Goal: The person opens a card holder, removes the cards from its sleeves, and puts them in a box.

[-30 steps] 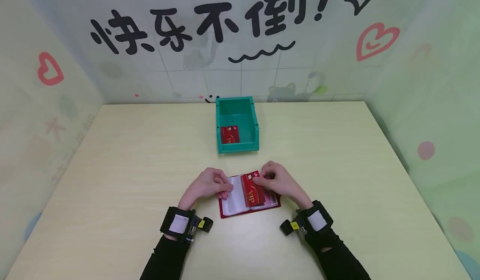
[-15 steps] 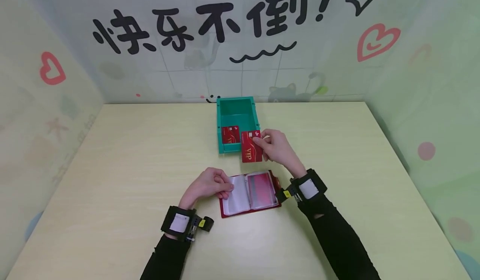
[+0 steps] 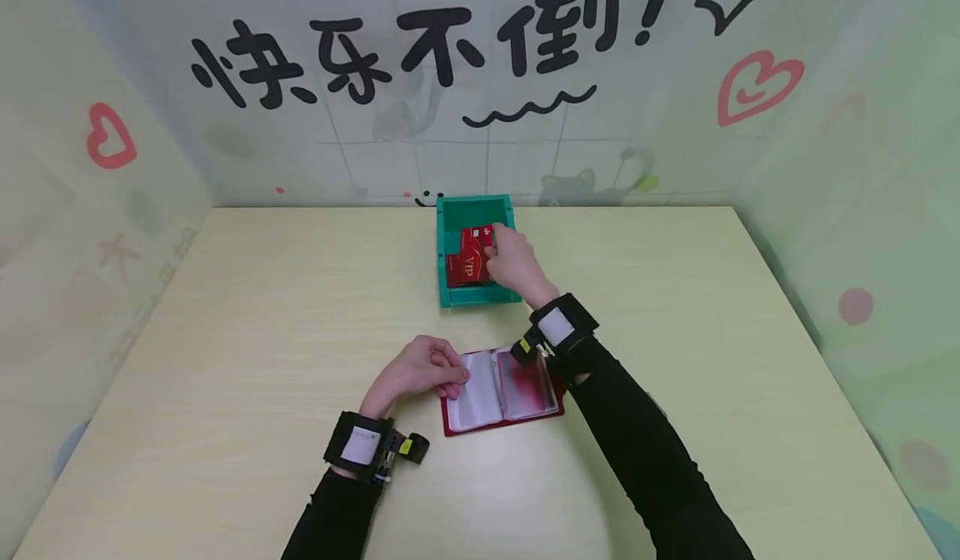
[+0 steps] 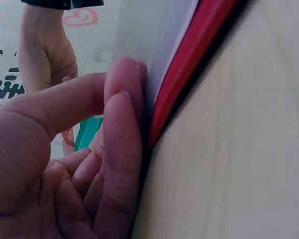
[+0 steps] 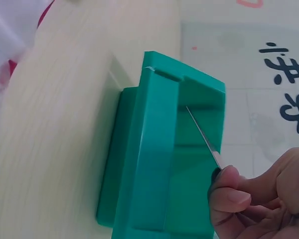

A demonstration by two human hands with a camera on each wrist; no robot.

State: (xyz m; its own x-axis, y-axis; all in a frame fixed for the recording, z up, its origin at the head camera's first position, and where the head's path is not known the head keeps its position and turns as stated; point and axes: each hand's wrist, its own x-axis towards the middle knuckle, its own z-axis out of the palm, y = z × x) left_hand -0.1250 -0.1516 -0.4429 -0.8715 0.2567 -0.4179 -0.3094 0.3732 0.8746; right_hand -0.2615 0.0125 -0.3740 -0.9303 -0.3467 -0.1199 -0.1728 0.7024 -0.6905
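In the head view my right hand [image 3: 517, 264] pinches a red VIP card [image 3: 474, 256] over the teal bin [image 3: 480, 296]. The right wrist view shows that card [image 5: 202, 132] edge-on, held between thumb and fingers at the bin's opening. Another red card [image 3: 452, 272] lies inside the bin, partly covered by the held one. Below, a red card holder [image 3: 504, 425] lies open on the table with clear sleeve pages. My left hand [image 3: 420, 374] pinches its left page edge; in the left wrist view thumb and fingertips [image 4: 123, 82] meet at that edge.
The pale wooden table [image 3: 300, 293] spreads around the bin and holder. A printed backdrop [image 3: 337, 160] rises behind the bin, with side panels left and right. My right forearm [image 3: 630, 435] reaches across the holder's right edge.
My right hand has lifted the VIP card off the open card holder and carried it away from me, up to and over the teal bin. The left hand has stayed at the page.
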